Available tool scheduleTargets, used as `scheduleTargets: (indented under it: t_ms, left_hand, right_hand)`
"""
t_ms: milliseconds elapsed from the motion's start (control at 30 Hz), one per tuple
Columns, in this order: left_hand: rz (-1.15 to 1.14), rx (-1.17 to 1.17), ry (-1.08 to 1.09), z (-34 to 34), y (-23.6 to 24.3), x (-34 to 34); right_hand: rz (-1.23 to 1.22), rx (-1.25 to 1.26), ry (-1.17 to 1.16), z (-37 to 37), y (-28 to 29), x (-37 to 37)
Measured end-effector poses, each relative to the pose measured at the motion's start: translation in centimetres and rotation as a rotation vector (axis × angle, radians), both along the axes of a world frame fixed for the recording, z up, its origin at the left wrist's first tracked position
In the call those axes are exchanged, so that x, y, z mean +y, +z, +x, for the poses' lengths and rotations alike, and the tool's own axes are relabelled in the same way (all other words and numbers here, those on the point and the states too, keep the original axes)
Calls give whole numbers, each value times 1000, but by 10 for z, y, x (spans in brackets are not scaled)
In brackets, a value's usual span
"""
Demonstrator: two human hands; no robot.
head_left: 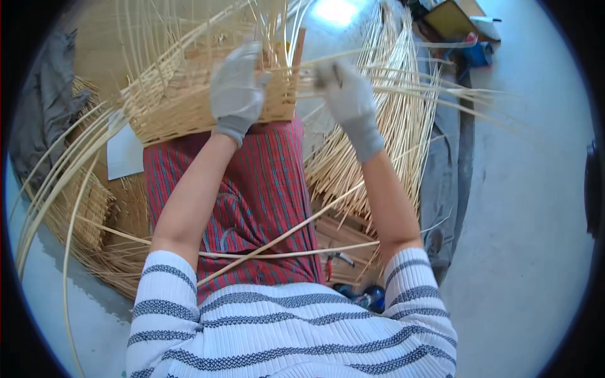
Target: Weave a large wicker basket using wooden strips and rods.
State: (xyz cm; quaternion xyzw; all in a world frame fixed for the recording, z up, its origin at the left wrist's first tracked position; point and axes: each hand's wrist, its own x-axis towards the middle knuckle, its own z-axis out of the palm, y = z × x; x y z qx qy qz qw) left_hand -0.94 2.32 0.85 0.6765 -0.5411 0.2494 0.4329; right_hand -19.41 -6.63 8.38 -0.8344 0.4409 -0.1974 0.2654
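A partly woven basket [183, 113] of pale cane rests on a red striped cloth [265, 176] over my lap. Long uprights rise from its wall. My left hand [239, 91], in a white glove, grips the basket's near wall, its fingertips blurred over the upper edge. To the right of the basket, my gloved right hand [346, 91] has its fingers curled around a cane strand [435, 85] running out from the basket's right side. Motion smears this hand, and how many strands it holds is unclear. A flat wooden strip [299, 50] stands at the basket's right end.
A large bundle of cut canes [397, 145] lies at the right. Loose long strands [63, 183] curve out at the left, above another woven piece [88, 211]. Two canes [283, 242] cross over my lap. Grey cloth [53, 94] lies far left; a blue object [480, 55] sits far right.
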Motion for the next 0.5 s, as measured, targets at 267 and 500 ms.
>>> scheduleTargets:
  t_ms: [267, 500]
  left_hand:
    - [679, 47, 26, -17, -32, -9]
    - [711, 62, -10, -26, -35, -9]
  right_hand:
    - [-641, 119, -183, 30, -77, -34]
    - [-568, 0, -21, 12, -110, -69]
